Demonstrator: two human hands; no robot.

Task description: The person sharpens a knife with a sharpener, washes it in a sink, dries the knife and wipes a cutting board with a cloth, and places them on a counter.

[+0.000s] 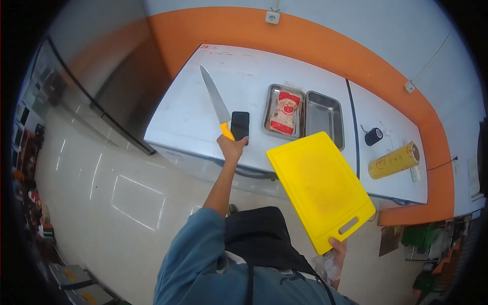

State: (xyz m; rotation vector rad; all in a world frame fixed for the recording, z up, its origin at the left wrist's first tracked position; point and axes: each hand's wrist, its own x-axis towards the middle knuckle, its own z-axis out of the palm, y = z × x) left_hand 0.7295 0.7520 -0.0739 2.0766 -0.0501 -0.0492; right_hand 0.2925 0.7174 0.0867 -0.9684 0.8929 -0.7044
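Observation:
My left hand (232, 147) is closed around the yellow handle of a large kitchen knife (215, 95), its blade pointing away over the white table. A black smartphone (240, 126) is right beside the handle, and my thumb reaches its lower edge; whether I also grip it, I cannot tell. With my right hand (337, 254) I hold a yellow cutting board (321, 188) by the corner near its slot, tilted in front of the table edge. Some clear plastic (325, 267) hangs at that hand; its kind is unclear.
On the white table (178, 112) stand two steel trays, one (267, 114) bearing a bagged loaf (286, 113), the other (325, 114) beside it. To the right are a small black cylinder (373, 136) and a yellow film roll (394, 160). An orange-and-white wall runs behind.

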